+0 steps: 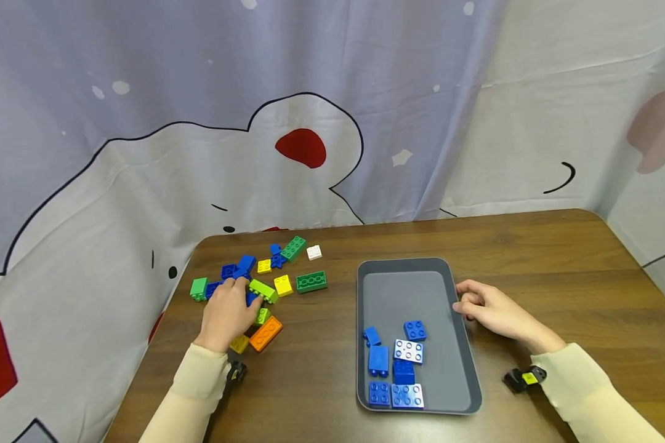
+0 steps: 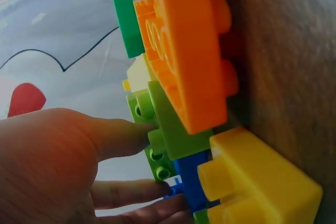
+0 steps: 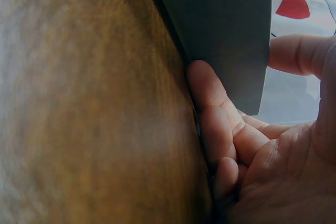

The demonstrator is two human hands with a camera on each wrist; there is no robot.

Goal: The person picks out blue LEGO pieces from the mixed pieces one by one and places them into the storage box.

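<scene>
My left hand (image 1: 228, 312) reaches into a loose pile of building bricks at the left, fingers spread over blue bricks (image 1: 246, 264). Its thumb lies right at a lime green brick (image 2: 181, 124) in the left wrist view; no brick shows gripped. Close to that hand are an orange brick (image 1: 266, 333) and a yellow brick (image 2: 268, 177). At the right side of a grey tray (image 1: 410, 289), my right hand (image 1: 493, 309) holds the edge, thumb at the rim and curled fingers against the outer wall (image 3: 226, 40). Several blue bricks (image 1: 378, 360) lie in the tray's near half.
A white-topped brick (image 1: 408, 351) is among those in the tray. Beyond the pile lie green bricks (image 1: 311, 282), a yellow brick (image 1: 283, 285) and a small white brick (image 1: 314, 252). A printed curtain (image 1: 399, 123) hangs behind the wooden table (image 1: 532, 246).
</scene>
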